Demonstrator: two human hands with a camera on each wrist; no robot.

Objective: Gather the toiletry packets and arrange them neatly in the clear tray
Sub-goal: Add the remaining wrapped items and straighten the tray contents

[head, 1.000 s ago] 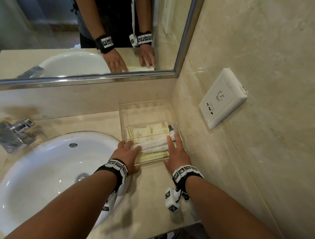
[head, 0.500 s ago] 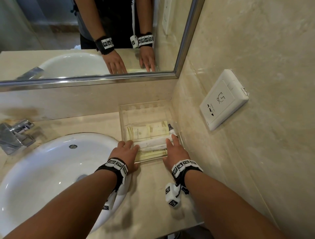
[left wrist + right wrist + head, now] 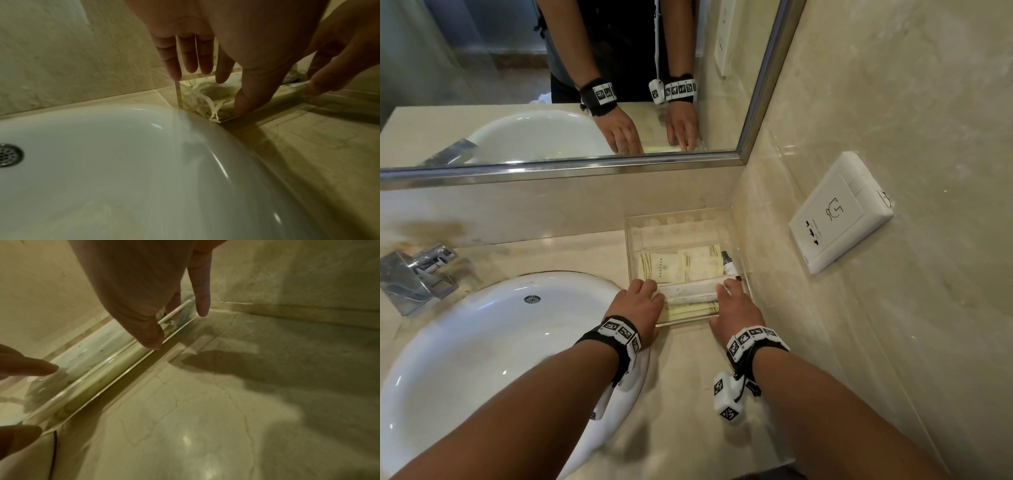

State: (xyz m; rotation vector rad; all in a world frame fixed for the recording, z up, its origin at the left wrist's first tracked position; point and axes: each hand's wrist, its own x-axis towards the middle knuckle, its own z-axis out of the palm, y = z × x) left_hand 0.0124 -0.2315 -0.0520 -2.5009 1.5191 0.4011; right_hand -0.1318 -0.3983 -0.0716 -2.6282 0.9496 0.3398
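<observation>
**Last packet being squared up in the tray**

The clear tray (image 3: 678, 219) sits in the far right corner of the marble counter (image 3: 688, 394), close against the side wall and just beside the rim of the white basin (image 3: 482, 342). Inside it, two cream packets (image 3: 681, 265) lie flat side by side, a small dark-capped tube (image 3: 728, 263) lies along the right wall, and more cream packets (image 3: 688, 311) show at the near edge. Across these, near the front, lies a long white wrapped packet (image 3: 690, 291).

The left hand (image 3: 637, 306) rests at the tray's near left corner, fingers straight and close together, thumb on the front wall and fingertips reaching the left end of the long packet. The right hand (image 3: 732, 310) mirrors it at the near right corner, fingers straight and slightly spread, thumb on the front wall. Neither hand pinches anything; both seem only to touch and press.

By the look of it the gathering is done and this is the tidying step: nudging the long packet square with the tray. The next move likely calls for a light inward push from both ends, then lifting the hands clear without dragging the wrapper.

A chrome faucet (image 3: 417, 274) stands at far left, a mirror (image 3: 551, 68) hangs above, and a wall socket plate (image 3: 839, 212) sits on the right wall. The wall crowds the right hand, and the basin rim crowds the left.
</observation>
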